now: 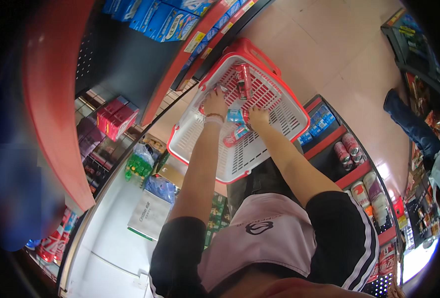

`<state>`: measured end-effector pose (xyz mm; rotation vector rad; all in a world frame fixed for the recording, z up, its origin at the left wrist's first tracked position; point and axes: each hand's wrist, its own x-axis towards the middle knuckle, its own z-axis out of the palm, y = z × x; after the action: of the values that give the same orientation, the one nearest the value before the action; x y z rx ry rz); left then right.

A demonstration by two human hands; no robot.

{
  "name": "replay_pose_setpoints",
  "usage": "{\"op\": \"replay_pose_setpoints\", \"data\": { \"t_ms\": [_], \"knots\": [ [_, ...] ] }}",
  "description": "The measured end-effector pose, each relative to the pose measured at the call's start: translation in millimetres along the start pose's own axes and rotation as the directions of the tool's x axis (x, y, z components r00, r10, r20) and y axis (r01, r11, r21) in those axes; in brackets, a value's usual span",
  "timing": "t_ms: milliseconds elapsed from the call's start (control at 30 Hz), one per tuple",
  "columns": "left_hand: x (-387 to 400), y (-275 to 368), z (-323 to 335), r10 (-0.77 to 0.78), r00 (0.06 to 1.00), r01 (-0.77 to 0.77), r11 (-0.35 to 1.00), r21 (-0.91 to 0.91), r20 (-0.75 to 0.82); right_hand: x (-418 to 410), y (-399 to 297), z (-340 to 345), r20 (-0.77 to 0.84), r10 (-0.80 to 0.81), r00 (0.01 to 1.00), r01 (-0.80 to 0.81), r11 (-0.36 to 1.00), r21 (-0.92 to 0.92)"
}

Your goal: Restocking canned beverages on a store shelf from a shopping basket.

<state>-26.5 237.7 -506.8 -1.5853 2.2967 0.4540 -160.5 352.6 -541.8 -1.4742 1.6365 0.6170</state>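
Observation:
A white plastic shopping basket (238, 164) with a red rim stands before me, tilted in this view. Both my hands reach inside it. My left hand (215, 102) is over a partly hidden item at the basket's left side; bits of red and silver show around the fingers, whose grip I cannot make out. My right hand (259, 118) is on the end of a blue-and-red drink can (236, 116), fingers bent around it. Just below lies a pink-and-blue can (236, 135). Farther up, a red drink can (243, 81) rests against the slotted wall.
Shelving with a red edge (179, 63) and blue boxes (175, 24) borders the basket's upper left. At right, a low rack holds drink cans (348, 151). A white carton (149, 214) and green bottles (138, 165) sit at left. Another person's leg (410, 119) shows at far right.

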Motion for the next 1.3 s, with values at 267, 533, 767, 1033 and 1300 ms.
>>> {"op": "replay_pose_setpoints", "data": {
  "t_ms": [267,533,767,1033,1300],
  "knots": [
    [18,0,28,0.030,0.984,-0.039,0.998,0.052,0.175,-37,-7,-88,0.172,-0.006,0.985,0.002,1.000,0.022],
    [0,-4,-15,-0.115,0.973,0.189,0.896,-0.403,0.201,-110,38,-146,-0.107,-0.130,0.986,0.165,0.873,0.459],
    [-80,-25,-85,-0.344,0.937,0.293,0.683,-0.669,0.059,-200,84,-204,-0.479,-0.262,0.838,0.536,0.562,0.630],
    [-208,-36,-158,-0.278,0.941,0.043,-0.462,-0.886,0.191,-296,50,-259,-0.615,-0.291,0.733,0.601,-0.148,0.786],
    [-265,-32,-177,-0.375,0.921,-0.356,-0.921,-0.158,0.110,-334,-42,-291,-0.802,-0.266,0.535,0.436,-0.726,0.532]
  ]
}}
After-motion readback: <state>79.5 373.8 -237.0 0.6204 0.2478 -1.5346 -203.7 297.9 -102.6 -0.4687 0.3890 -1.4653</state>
